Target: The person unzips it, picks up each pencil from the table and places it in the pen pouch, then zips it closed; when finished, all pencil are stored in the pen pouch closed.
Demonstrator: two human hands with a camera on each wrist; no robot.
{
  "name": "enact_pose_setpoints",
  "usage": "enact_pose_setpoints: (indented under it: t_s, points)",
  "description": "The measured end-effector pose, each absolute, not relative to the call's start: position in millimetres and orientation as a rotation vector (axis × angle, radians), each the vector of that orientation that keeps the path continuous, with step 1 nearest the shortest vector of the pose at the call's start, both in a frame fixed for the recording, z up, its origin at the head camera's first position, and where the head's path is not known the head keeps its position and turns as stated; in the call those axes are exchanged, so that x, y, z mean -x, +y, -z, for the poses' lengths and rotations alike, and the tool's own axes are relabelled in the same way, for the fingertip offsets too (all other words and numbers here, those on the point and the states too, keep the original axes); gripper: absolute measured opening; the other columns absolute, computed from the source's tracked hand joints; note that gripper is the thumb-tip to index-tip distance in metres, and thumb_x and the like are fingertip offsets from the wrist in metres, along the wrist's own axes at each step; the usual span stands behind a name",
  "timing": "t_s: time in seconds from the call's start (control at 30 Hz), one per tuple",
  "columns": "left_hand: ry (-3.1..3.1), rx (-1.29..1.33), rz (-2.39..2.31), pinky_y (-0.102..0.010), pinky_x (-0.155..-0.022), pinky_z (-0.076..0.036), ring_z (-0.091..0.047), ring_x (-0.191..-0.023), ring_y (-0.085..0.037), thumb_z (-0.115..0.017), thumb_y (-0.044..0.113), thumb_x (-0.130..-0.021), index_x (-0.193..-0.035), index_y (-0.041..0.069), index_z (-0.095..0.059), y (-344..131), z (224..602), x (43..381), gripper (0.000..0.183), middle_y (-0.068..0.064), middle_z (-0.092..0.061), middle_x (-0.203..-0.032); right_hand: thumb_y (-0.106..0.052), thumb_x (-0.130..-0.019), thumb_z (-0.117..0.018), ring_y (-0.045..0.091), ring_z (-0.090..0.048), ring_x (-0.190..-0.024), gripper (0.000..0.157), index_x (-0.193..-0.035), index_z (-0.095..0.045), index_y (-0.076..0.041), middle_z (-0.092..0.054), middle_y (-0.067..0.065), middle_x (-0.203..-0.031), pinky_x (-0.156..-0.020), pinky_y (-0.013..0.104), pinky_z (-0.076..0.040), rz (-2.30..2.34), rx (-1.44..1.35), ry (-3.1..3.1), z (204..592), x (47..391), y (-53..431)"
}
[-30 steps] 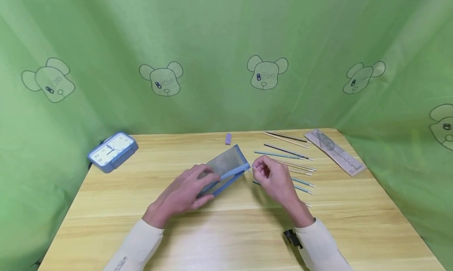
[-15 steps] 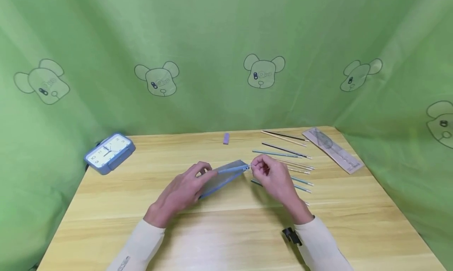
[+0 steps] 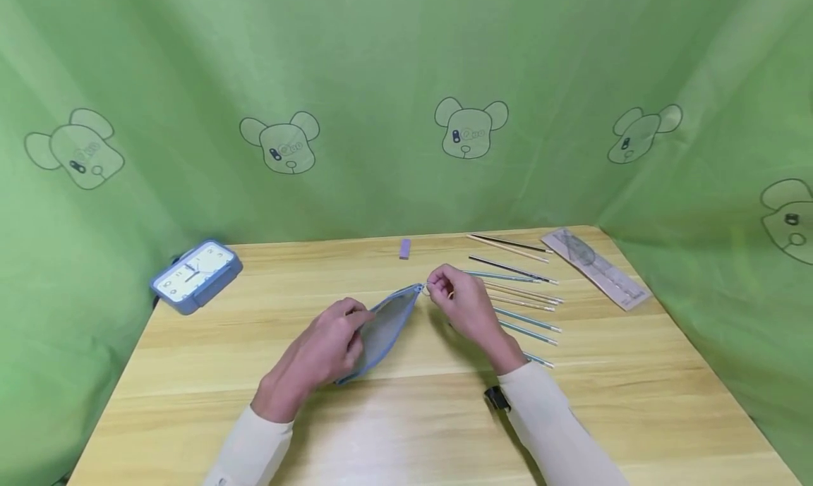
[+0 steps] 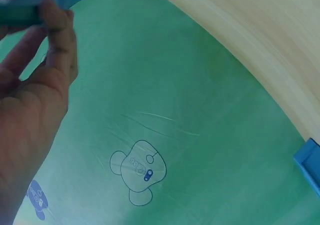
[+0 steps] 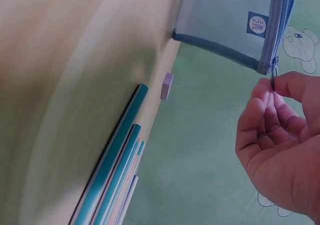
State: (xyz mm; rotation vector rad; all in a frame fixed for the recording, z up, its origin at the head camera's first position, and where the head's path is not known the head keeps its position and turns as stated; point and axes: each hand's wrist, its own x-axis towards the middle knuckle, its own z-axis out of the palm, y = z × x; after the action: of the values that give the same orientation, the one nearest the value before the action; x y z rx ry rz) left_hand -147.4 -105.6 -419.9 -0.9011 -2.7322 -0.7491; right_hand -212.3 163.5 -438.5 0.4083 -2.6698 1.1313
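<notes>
Currently, left hand (image 3: 324,345): gripping the pouch (image 3: 385,327)
Right hand (image 3: 466,302): pinching its zip pull (image 5: 274,71)
Pencils (image 3: 524,293): on the worktop (image 3: 444,429)

From my remote end I'm viewing a blue-trimmed, translucent mesh zip pouch (image 3: 386,325) slanting over the pale wooden table (image 3: 394,436), its zipper-pull corner (image 5: 265,66) pointing towards the far-right corner (image 3: 593,232).

The left hand (image 3: 327,341) held a blue-edged pouch (image 3: 384,327) by its near end while the right hand (image 3: 466,302) pinched a small pull (image 3: 426,290) at its far corner, above a wooden table (image 3: 406,436). Pencils (image 3: 527,319) lay spread beside and beyond the right hand, near a flat pink pack (image 3: 597,269). A purple eraser (image 3: 404,249) and, far left, a blue clock (image 3: 197,274) sat before a green curtain (image 3: 375,56).
</notes>
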Motion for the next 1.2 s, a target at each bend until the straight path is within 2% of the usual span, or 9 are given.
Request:
enact_pose_setpoints:
  t_s: [0.13,0.27,0.5,0.73,0.93,1.03,1.2]
  points:
    - [-2.867,0.891,0.801,-0.023,-0.073,-0.058,-0.061,-0.094,-0.016,-0.066,-0.005,-0.092,-0.136,-0.005,-0.070,-106,418,148,0.044,-0.017,-0.068,-0.129,-0.008,-0.101,-0.070,0.015,-0.065,-0.081,0.005,-0.103,-0.074,-0.005,-0.072,0.005,-0.089,-0.075,0.028,-0.063,-1.061,-0.406,-2.698,437,215,161]
    - [-2.947,0.880,0.811,-0.023,-0.072,-0.054,-0.055,-0.090,-0.015,-0.069,-0.002,-0.091,-0.142,-0.004,-0.066,-108,423,151,0.051,-0.017,-0.065,-0.130,-0.007,-0.100,-0.069,0.017,-0.065,-0.083,0.006,-0.104,-0.074,-0.005,-0.071,0.006,-0.089,-0.077,0.036,-0.064,-1.011,-0.403,-2.711,437,208,171]
    - [-3.064,0.795,0.870,-0.023,-0.067,-0.048,-0.051,-0.081,-0.013,-0.074,0.001,-0.093,-0.149,-0.003,-0.061,-110,429,157,0.057,-0.016,-0.060,-0.130,-0.006,-0.099,-0.071,0.016,-0.066,-0.089,0.007,-0.105,-0.074,-0.005,-0.072,0.003,-0.095,-0.080,0.034,-0.065,-0.877,-0.414,-2.827,439,180,219]
    - [-3.099,0.756,0.880,-0.023,-0.070,-0.049,-0.051,-0.083,-0.013,-0.077,0.005,-0.094,-0.150,-0.002,-0.060,-115,429,158,0.059,-0.014,-0.058,-0.127,-0.007,-0.096,-0.077,0.020,-0.069,-0.096,0.013,-0.109,-0.075,-0.007,-0.074,0.005,-0.104,-0.084,0.041,-0.064,-0.744,-0.446,-2.956,447,148,260]
    - [-3.069,0.778,0.863,-0.025,-0.072,-0.049,-0.050,-0.087,-0.014,-0.077,0.003,-0.092,-0.147,-0.003,-0.062,-117,430,158,0.058,-0.013,-0.059,-0.123,-0.008,-0.091,-0.084,0.021,-0.069,-0.100,0.024,-0.113,-0.075,-0.009,-0.074,0.003,-0.108,-0.089,0.047,-0.063,-0.661,-0.492,-3.024,452,140,279]
    - [-3.061,0.784,0.854,-0.024,-0.072,-0.049,-0.049,-0.088,-0.014,-0.077,0.004,-0.092,-0.147,-0.004,-0.062,-119,431,159,0.058,-0.013,-0.059,-0.123,-0.008,-0.091,-0.084,0.018,-0.068,-0.098,0.024,-0.112,-0.075,-0.010,-0.074,0.002,-0.107,-0.086,0.044,-0.063,-0.643,-0.506,-3.051,456,142,282]
    - [-3.060,0.770,0.865,-0.023,-0.070,-0.048,-0.050,-0.088,-0.014,-0.076,0.003,-0.092,-0.148,-0.003,-0.062,-119,430,160,0.058,-0.013,-0.059,-0.124,-0.007,-0.089,-0.085,0.010,-0.061,-0.088,0.023,-0.109,-0.075,-0.011,-0.070,-0.004,-0.096,-0.077,0.033,-0.059,-0.597,-0.550,-3.099,460,146,283]
